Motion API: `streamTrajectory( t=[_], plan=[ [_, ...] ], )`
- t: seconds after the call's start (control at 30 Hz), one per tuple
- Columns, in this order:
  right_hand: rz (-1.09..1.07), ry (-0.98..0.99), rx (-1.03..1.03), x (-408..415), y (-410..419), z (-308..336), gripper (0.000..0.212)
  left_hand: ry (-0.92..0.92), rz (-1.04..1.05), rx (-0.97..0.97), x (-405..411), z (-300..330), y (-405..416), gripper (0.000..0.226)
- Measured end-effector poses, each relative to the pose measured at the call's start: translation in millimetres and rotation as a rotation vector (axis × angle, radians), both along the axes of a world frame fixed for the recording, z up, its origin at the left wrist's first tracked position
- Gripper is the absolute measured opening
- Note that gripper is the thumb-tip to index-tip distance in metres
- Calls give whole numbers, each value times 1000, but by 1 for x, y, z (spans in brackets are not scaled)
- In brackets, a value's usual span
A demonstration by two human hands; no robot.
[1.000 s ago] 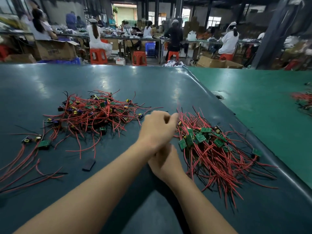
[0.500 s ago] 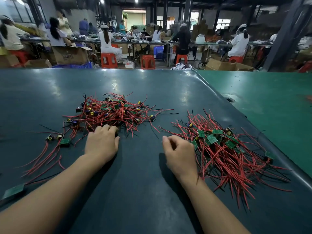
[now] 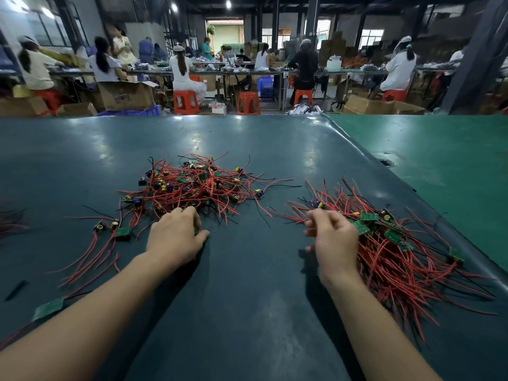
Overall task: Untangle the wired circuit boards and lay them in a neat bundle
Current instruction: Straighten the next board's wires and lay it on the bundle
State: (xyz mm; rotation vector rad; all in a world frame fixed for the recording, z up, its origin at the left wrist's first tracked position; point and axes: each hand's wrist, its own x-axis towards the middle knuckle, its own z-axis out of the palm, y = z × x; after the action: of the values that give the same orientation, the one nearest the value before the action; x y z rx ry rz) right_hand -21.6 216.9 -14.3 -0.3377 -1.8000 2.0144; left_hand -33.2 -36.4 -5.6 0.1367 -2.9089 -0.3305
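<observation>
Red-wired tangled pile [image 3: 198, 185]: left hand [image 3: 176, 237] curled at edge, grip unclear; right hand [image 3: 334, 237] loosely curled, empty, beside neat bundle [image 3: 398, 257].

Both my forearms stretched forward, well apart. My left hand [image 3: 176, 237] palm-down, fingers curled at the tips, thumb out to the right. My right hand [image 3: 334, 237] loosely curled, knuckles up, fingers bent inward.
</observation>
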Motion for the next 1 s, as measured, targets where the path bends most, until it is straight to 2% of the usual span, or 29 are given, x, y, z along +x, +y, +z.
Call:
streamTrajectory(
  t=[0.13, 0.2, 0.33, 0.43, 0.53, 0.6, 0.7, 0.77, 0.83, 0.9, 1.0],
  plan=[
    [108, 200, 614, 11, -22, -10, 20, -11, -57, 71, 10, -1, 2, 19],
    [109, 186, 749, 10, -21, -12, 17, -26, -41, 89, 13, -1, 3, 17],
    [77, -70, 686, -3, -1, -13, 18, -77, -5, 92, 16, 4, 6, 15],
    [49, -128, 690, -8, 6, -14, 16, 50, -53, 239, 22, 15, 18, 13],
    [58, -98, 726, -6, 3, -14, 16, 178, -103, 563, 23, 33, 37, 12],
    [65, 2, 715, -1, 0, -13, 15, 171, -113, 796, 22, 40, 50, 13],
    [162, 125, 661, 10, -11, -11, 15, 62, -165, 1412, 24, 40, 71, 18],
    [302, 123, 534, 15, -20, -8, 17, -57, -225, 1741, 26, 34, 80, 29],
    [377, 112, 398, 19, -24, -6, 29, -170, -301, 1900, 25, 26, 85, 44],
    [410, 101, 231, 20, -24, -3, 36, -218, -364, 1981, 24, 17, 89, 48],
    [391, 108, 50, 18, -21, 0, 18, -185, -386, 2040, 23, 1, 95, 44]
  ],
)
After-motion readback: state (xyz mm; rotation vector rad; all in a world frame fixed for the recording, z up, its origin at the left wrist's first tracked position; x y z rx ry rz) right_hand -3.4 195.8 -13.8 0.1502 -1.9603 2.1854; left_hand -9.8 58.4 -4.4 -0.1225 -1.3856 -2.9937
